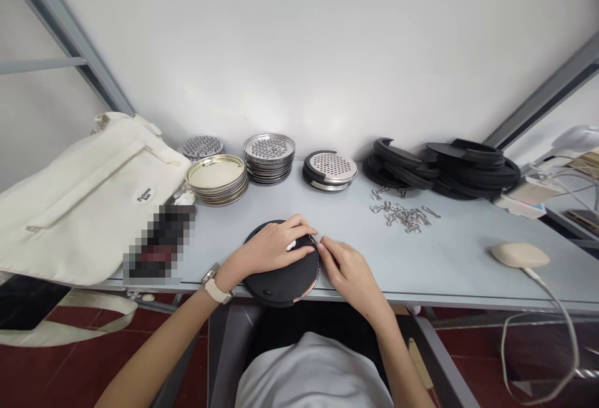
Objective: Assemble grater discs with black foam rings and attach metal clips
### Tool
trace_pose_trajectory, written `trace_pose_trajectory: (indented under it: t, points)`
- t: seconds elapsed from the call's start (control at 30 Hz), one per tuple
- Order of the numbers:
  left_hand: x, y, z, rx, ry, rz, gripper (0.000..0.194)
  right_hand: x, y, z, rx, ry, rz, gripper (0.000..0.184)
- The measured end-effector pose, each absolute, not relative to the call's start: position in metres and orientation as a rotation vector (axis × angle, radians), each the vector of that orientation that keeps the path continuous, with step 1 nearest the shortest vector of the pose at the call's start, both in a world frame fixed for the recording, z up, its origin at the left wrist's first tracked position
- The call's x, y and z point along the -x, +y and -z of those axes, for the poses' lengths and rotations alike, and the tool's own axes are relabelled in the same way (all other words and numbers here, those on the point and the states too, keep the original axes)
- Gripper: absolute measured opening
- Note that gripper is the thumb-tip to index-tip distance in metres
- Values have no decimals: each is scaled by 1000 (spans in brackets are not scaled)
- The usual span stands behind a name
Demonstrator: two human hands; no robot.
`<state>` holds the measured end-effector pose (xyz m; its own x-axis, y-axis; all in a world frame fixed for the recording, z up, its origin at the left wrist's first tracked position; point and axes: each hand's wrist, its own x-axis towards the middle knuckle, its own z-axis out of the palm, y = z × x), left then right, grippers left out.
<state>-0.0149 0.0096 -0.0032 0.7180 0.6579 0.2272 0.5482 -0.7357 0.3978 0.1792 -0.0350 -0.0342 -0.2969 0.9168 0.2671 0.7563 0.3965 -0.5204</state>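
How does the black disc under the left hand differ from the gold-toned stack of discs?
The black disc looks dark and matte; the gold-toned stack is shiny. The black disc lies beneath the left hand; no hand touches the gold-toned stack, set farther back. Both are round.

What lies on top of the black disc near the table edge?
The left hand lies on the black disc, a white patch and metal clip near its fingers; the surface beneath is hidden.
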Motion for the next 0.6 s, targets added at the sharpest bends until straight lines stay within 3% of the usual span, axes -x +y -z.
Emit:
trace_pose_trajectory:
  t: [0.6]
  points:
    - [15, 9, -1, -2546, 950, -522, 27, -177, -37, 36, 1444, -2099, -379, 26]
